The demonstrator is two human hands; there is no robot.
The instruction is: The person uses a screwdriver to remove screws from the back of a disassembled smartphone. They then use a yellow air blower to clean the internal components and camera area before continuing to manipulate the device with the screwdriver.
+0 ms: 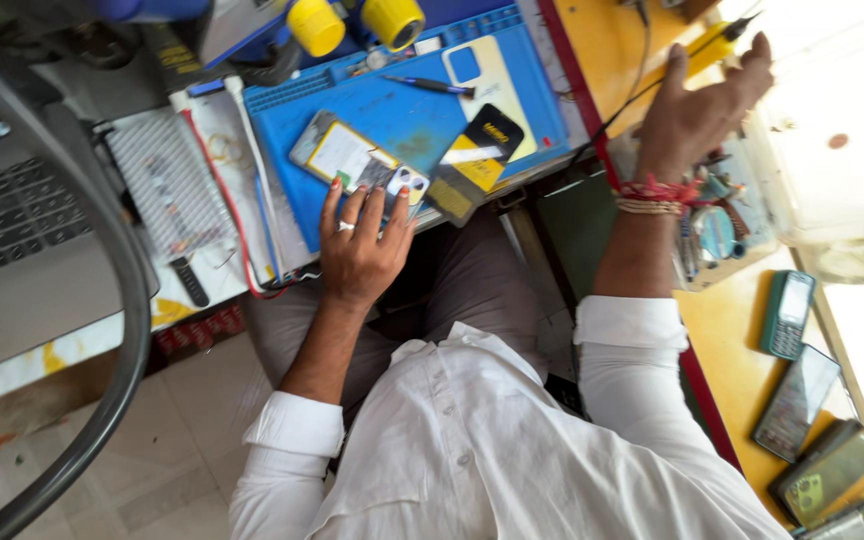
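Blue was the repair mat (392, 110), lying at twelve o'clock from my left hand (360, 252). On its near edge lay the opened phone (357, 165), and the fingers of that hand rested spread on its lower end, pressing, not closed around it. I judged that steady flat pressure was best there. My right hand (697, 110), at two o'clock, was open and held nothing.

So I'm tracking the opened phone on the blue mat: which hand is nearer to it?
Left. The left hand rests its fingertips on the opened phone; the right hand is raised far off over the yellow counter, apart from it.
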